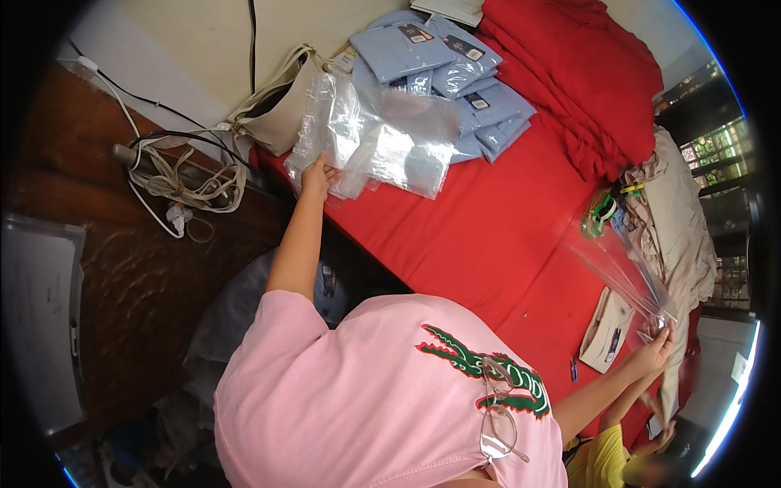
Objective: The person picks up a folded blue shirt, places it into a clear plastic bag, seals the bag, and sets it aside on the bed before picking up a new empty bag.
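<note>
My left hand is at the near edge of a loose pile of clear plastic bags, its fingers closed on the edge of the bags. My right arm stretches far to the right. There, my right hand pinches the end of a single clear plastic bag, which hangs blurred over the red cloth. Just left of that hand lies a folded beige garment with a dark tag. Behind the pile of bags, several folded light-blue shirts in clear packs are heaped.
A green tape roll lies beside a heap of beige clothes. Bunched red fabric fills the back right. A cream bag and tangled cables are at left. A person in yellow is close at lower right.
</note>
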A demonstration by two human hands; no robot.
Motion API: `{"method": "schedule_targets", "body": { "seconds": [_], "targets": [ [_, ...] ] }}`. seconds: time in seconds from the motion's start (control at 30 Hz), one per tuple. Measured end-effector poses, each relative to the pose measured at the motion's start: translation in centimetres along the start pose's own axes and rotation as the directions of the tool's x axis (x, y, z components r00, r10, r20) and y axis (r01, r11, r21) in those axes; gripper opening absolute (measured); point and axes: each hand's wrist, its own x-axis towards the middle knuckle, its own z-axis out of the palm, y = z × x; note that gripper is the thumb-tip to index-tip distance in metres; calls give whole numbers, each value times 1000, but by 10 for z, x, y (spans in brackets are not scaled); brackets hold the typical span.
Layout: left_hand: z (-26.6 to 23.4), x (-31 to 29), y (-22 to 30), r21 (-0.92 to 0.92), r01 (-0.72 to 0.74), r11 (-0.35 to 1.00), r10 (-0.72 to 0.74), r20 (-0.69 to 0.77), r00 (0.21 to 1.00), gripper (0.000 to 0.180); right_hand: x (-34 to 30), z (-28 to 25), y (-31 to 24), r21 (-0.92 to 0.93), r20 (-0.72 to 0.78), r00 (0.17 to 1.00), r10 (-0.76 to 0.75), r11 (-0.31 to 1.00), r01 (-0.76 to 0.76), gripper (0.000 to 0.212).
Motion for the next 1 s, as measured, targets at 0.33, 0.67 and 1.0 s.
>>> {"method": "schedule_targets", "body": {
  "seconds": [0.33,0.67,1.0],
  "targets": [
    [81,-113,-25,713,-695,93,692,456,559,95,-31,-11,-18,-2,-103,994,22,1000,-22,31],
    [204,-167,-64,462,-820,339,369,736,567,73,-174,129,-100,-160,519,853,54,986,36,12],
    [246,-286,-216,711,258,654,-757,616,218,94,-314,47,15,-246,855,257,450,788,-564,20]
  ]
}}
